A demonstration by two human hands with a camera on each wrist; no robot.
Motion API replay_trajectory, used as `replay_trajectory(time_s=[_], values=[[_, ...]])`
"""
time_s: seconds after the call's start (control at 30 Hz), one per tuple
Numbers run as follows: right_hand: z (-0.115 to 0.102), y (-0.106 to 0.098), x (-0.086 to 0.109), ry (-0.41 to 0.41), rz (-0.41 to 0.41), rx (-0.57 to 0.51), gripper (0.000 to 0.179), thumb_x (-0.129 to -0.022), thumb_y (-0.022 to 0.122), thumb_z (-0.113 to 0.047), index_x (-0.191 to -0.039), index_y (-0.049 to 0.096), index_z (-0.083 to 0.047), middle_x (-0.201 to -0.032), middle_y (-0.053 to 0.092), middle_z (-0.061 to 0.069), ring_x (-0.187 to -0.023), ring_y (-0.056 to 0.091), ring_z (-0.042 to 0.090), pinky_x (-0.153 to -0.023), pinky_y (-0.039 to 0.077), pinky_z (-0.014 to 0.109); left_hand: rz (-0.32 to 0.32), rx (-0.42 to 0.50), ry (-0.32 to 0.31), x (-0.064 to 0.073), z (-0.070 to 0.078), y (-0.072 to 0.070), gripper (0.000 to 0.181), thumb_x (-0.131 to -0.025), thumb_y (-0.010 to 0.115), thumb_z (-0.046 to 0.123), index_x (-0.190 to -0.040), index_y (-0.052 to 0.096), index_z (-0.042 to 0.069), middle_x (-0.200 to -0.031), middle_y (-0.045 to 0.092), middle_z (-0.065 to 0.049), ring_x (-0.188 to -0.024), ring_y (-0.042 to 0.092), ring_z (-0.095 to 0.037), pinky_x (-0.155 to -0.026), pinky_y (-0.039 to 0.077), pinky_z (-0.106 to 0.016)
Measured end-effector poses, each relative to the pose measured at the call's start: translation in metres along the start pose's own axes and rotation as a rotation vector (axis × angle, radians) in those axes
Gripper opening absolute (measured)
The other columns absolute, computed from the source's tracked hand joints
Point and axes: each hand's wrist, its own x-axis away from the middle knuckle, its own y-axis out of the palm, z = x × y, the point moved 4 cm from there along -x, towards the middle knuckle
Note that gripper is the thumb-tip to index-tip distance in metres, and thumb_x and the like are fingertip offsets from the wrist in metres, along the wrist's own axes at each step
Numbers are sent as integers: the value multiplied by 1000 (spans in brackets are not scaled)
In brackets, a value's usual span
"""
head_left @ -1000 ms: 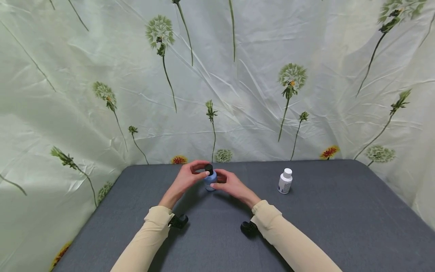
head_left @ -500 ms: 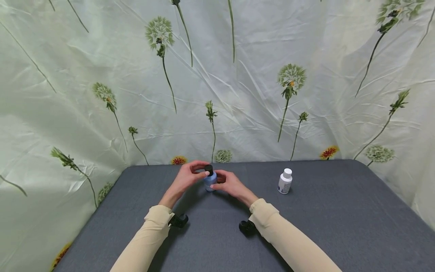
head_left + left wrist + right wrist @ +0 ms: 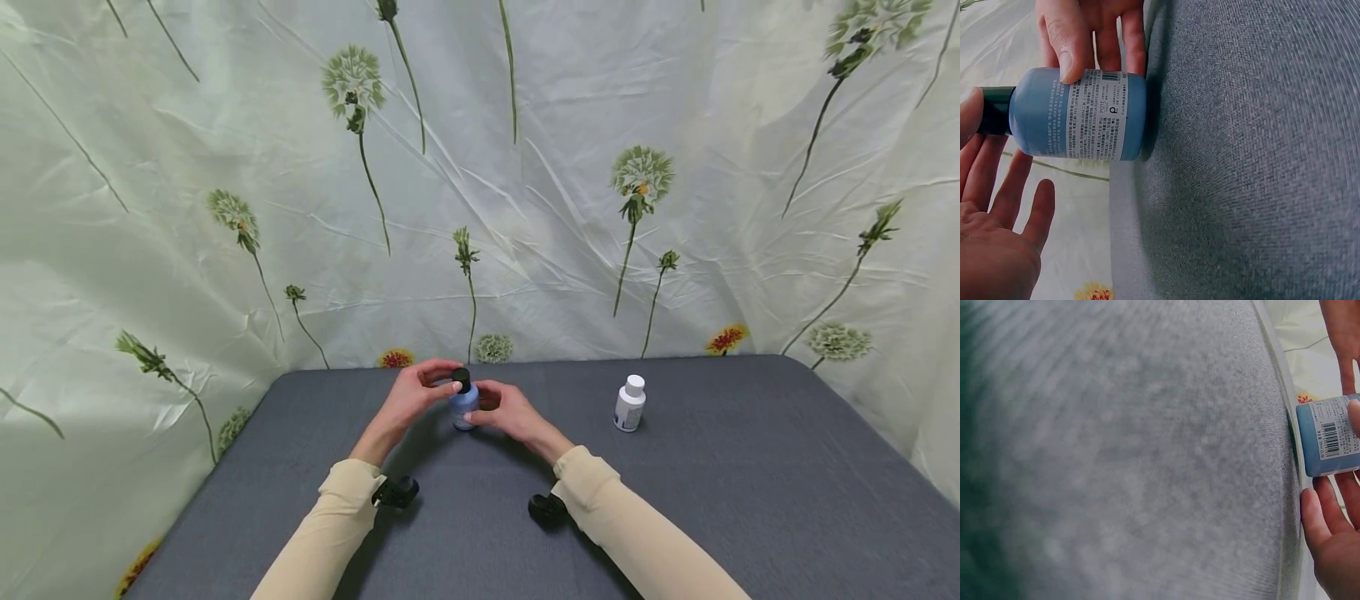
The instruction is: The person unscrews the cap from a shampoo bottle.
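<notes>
A blue bottle (image 3: 462,409) with a black cap (image 3: 461,378) stands upright near the far side of the table, between both hands. At its top, my left hand (image 3: 408,400) pinches the cap between thumb and fingers. Lower down, my right hand (image 3: 513,412) grips the body, thumb on the near side and fingers behind. In the left wrist view the bottle (image 3: 1079,115) shows a white printed label with a barcode, and its base is at the table surface. The right wrist view catches only the lower part of the bottle (image 3: 1329,437); the cap is out of frame there.
A white bottle (image 3: 629,406) with a white cap stands to the right on the dark grey cloth-covered table (image 3: 480,533). Behind the table hangs a pale curtain (image 3: 555,217) printed with flowers. Black wrist cameras (image 3: 396,492) are strapped beneath the sleeves.
Both hands keep their hold on the bottle and cap. The whole scene sits slightly lower in the head view, as the camera has tilted a little; little else differs.
</notes>
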Motion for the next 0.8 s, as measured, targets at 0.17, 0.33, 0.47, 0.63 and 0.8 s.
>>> replay_trajectory(time_s=[0.17,0.33,0.47,0.63,0.8], values=[[1,-1,2,-8,3,-21,53,-89,74,-11,-135,54,3,-129,60,20,-118,57,35,-94,49,44,-2,30,-12,0,-1,2,38,-88,76,15,-124,67,7,-118,69,-11,-116,60,-29,-95,47,-46],[-1,-1,6,6,20,-19,52,-88,74,-11,-134,55,2,-128,60,18,-117,58,34,-92,50,42,-5,40,-8,3,3,3,38,-89,75,14,-125,66,6,-119,68,-11,-117,59,-29,-97,46,-47],[-3,-1,10,5,23,-40,51,-88,73,-9,-134,54,4,-129,59,20,-118,58,36,-92,50,44,8,47,-5,3,0,5,38,-88,76,15,-124,67,8,-119,68,-9,-117,60,-27,-97,45,-48],[0,-3,11,19,20,-74,54,-89,72,-7,-136,51,7,-132,56,24,-122,53,41,-94,48,48,18,75,-21,5,-1,8,38,-88,77,17,-124,68,10,-121,68,-8,-118,59,-27,-100,42,-50],[1,-4,16,18,56,-66,54,-88,74,-9,-137,52,4,-132,57,21,-121,54,38,-94,48,46,-3,105,-33,7,1,11,42,-89,75,15,-129,64,5,-124,66,-11,-121,57,-31,-103,39,-51]])
